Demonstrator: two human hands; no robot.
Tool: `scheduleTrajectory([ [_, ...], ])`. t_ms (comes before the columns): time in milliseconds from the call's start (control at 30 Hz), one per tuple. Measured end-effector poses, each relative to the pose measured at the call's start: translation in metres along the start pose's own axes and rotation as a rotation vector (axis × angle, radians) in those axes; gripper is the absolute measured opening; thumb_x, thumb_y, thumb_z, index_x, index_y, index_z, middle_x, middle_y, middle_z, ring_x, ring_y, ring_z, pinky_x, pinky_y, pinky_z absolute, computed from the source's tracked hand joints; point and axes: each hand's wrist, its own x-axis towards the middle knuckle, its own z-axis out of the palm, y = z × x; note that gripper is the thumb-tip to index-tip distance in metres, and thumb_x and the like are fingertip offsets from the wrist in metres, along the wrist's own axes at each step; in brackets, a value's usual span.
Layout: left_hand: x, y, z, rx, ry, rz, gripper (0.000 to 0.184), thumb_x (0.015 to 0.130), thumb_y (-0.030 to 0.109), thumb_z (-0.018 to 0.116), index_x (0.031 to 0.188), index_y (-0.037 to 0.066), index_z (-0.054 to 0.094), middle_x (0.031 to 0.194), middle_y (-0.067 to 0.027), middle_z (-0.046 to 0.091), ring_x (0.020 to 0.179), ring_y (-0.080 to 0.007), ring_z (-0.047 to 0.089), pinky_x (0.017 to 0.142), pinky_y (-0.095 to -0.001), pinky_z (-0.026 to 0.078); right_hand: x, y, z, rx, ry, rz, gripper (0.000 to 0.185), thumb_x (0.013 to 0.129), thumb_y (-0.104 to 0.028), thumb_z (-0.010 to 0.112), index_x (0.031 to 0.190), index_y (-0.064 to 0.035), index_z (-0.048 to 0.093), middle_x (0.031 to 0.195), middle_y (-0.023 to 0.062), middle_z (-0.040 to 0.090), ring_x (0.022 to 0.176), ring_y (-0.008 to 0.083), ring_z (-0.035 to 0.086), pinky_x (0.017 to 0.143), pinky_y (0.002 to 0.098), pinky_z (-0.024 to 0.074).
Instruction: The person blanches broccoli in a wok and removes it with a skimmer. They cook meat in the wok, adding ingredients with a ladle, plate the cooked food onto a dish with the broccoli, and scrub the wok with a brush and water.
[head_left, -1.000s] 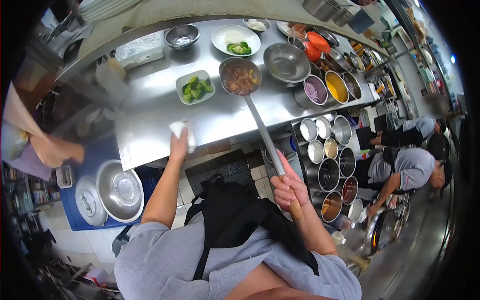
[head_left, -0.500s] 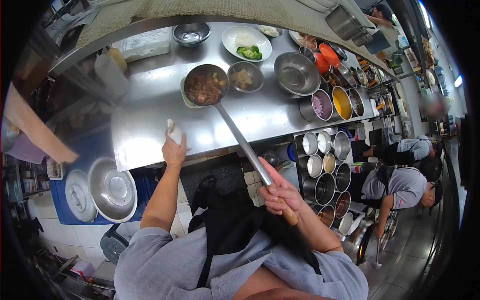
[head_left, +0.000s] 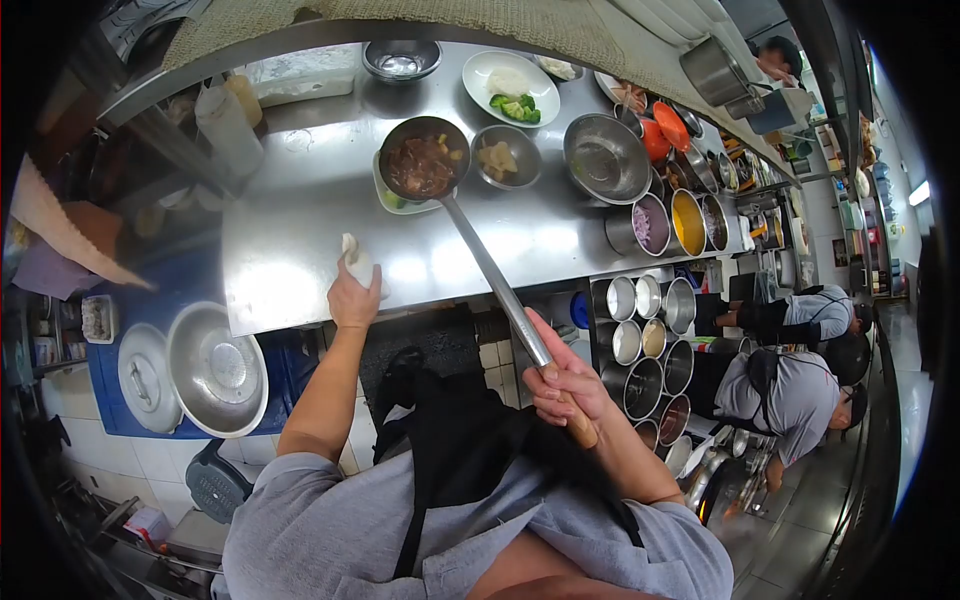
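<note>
A long-handled ladle (head_left: 485, 260) slants up across the counter's front edge, its bowl full of brown sauce with meat slices and some yellow pieces. My right hand (head_left: 566, 388) is wrapped round its wooden grip. The bowl hangs over a pale squarish dish (head_left: 402, 205), covering most of it; whether the two touch, I cannot tell. A bunched white cloth (head_left: 357, 262) pokes out of my closed left hand (head_left: 352, 300) at the front of the steel counter (head_left: 290, 220). Right of the ladle's bowl stands a small metal bowl (head_left: 530, 165) with pale beige chunks.
Behind are a white plate (head_left: 545, 100) with rice and broccoli and a metal bowl (head_left: 402, 62). To the right stand a large metal bowl (head_left: 607, 160) and several food pots (head_left: 648, 222). A basin (head_left: 218, 375) is at lower left. Co-workers (head_left: 785, 400) work at far right.
The whole view has shifted slightly. Both hands keep their grips, and the ladle stays over the dish. At right, a co-worker's arm has moved downward.
</note>
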Motion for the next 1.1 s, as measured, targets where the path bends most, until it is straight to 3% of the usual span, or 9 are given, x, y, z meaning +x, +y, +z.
scheduleTrajectory([
  [200,0.001,0.0,0.001,0.002,0.006,-0.001,0.063,0.084,0.043,0.066,0.129,0.003,0.047,0.099,-0.0236,0.068,0.09,-0.043,0.064,0.081,-0.0484,0.05,0.0,-0.008,0.003,-0.069,0.051,0.012,0.082,0.094,-0.013,0.058,0.156,-0.0299,0.007,0.068,0.0017,0.041,0.044,0.0082,0.04,0.04,0.0229,0.0381],
  [300,0.001,0.0,0.002,0.005,0.005,-0.015,0.063,0.084,0.044,0.066,0.129,0.003,0.047,0.098,-0.0239,0.068,0.09,-0.043,0.065,0.081,-0.0486,0.05,0.001,-0.012,0.005,-0.223,0.101,-0.003,0.087,0.091,-0.01,0.061,0.157,-0.0285,0.006,0.068,0.0034,0.043,0.041,0.0087,0.04,0.038,0.0226,0.0366],
  [400,0.002,0.003,-0.002,0.021,-0.014,-0.051,0.063,0.084,0.044,0.066,0.128,0.003,0.048,0.097,-0.0241,0.068,0.089,-0.0427,0.065,0.08,-0.0487,0.05,0.01,-0.003,0.005,-0.479,0.213,-0.101,0.085,0.091,-0.004,0.056,0.157,-0.025,0.006,0.068,0.0032,0.044,0.046,0.0099,0.04,0.04,0.0235,0.0387],
  [500,0.001,0.002,-0.002,0.043,-0.028,-0.065,0.063,0.084,0.044,0.066,0.128,0.003,0.048,0.095,-0.0239,0.068,0.089,-0.0422,0.065,0.08,-0.0486,0.05,0.023,-0.005,0.0,-0.635,0.297,-0.031,0.085,0.091,0.0,0.052,0.157,-0.025,0.005,0.069,0.002,0.044,0.049,0.0097,0.041,0.042,0.0236,0.0396],
  [1100,0.003,-0.003,0.0,0.041,-0.027,-0.043,0.066,0.083,0.044,0.066,0.131,0.002,0.046,0.095,-0.0235,0.068,0.087,-0.0422,0.065,0.079,-0.0488,0.051,0.037,0.002,-0.014,-0.81,0.352,-0.004,0.084,0.09,0.007,0.047,0.157,-0.0273,0.009,0.068,-0.0004,0.045,0.048,0.0078,0.042,0.044,0.0238,0.0419],
])
